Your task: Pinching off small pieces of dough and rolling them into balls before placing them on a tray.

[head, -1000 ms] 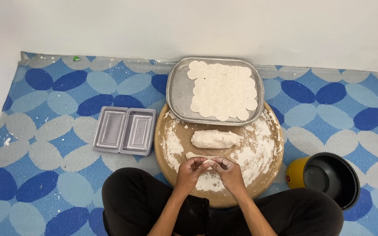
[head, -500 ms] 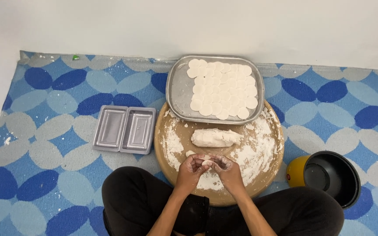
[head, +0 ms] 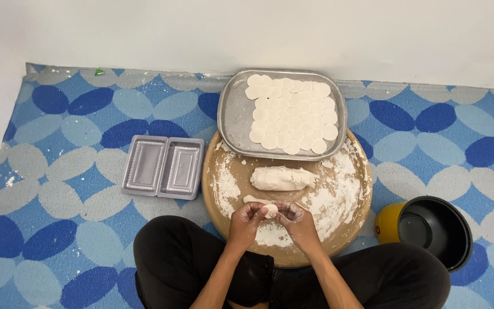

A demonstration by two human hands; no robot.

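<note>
Between both hands' grip, left hand and right hand, a small white dough lump (floury, rounded).

Premises: a home floor used for food preparation. A blue patterned floor mat meets a plain white wall. On the mat sit a round floured wooden board and a grey metal tray of white dough discs.
</note>
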